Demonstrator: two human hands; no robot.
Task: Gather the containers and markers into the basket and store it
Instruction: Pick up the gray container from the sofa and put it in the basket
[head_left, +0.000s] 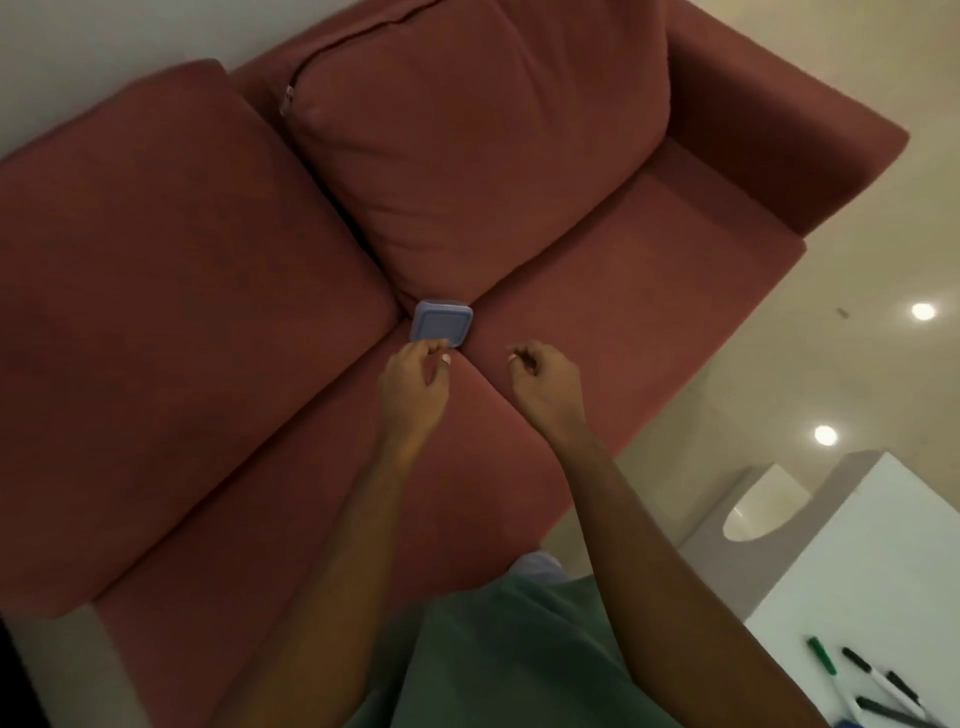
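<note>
A small square container with a pale blue lid (441, 325) sits on the red sofa seat, tucked against the base of the back cushion. My left hand (413, 382) reaches to its near edge, fingertips touching the lid, fingers apart. To the right of it, my right hand (543, 376) hovers over the seat with its fingers loosely curled and nothing in it. Several markers (878, 686), one green and the others black and white, lie on the white table at the bottom right. No basket is in view.
The red sofa (208, 312) fills most of the view, with two back cushions and an armrest (789, 119) at the right. A white table (872, 571) stands at the lower right. Glossy beige floor (857, 338) lies between the sofa and the table.
</note>
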